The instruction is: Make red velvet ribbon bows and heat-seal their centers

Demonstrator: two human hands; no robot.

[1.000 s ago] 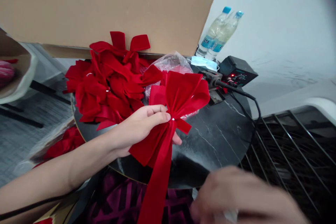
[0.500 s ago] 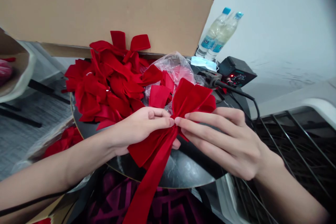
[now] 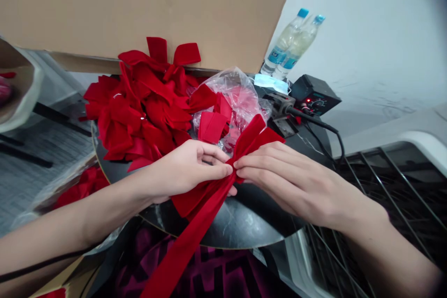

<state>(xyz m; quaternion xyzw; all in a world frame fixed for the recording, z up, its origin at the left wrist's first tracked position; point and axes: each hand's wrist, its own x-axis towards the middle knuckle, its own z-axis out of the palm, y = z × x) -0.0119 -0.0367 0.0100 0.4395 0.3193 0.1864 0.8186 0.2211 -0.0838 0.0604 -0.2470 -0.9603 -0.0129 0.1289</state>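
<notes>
Velvet bow (image 3: 249, 145) now sits squeezed narrower at frame centre, its loops folded in, pinched at the knot between left hand (image 3: 188, 170) and right hand (image 3: 293, 180) fingertips.

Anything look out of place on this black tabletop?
One thing: a blue face mask lies in front of the water bottles, beside a corded tool, apart from the red velvet bows. It looks stray there.

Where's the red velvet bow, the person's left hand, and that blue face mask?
red velvet bow (image 3: 249, 138): head view, on its upper loop.
left hand (image 3: 188, 170): head view, on the back of the hand.
blue face mask (image 3: 271, 84): head view, on its middle.
</notes>
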